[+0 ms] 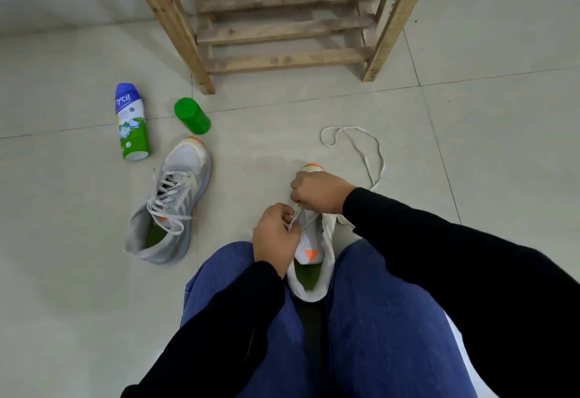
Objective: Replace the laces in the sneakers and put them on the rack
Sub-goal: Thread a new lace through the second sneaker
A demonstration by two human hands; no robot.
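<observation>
Grey sneaker (175, 206) with white laces, orange toe tip, green insole; white sneaker (314, 259) with orange triangle; green-and-blue bottle (131, 121); green cap (192, 115); black sleeves; blue trousers.

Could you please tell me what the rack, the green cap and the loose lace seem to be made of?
The rack looks like bare, unvarnished wood: knots and rough grain show. The cap seems smooth plastic with a slight sheen. The lace looks like flat woven fabric, lying limp in loops.

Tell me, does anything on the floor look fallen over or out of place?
Yes. The blue, white and green plastic bottle lies on its side on the tiled floor, and a green plastic cylinder lies tipped beside it, not touching.
</observation>
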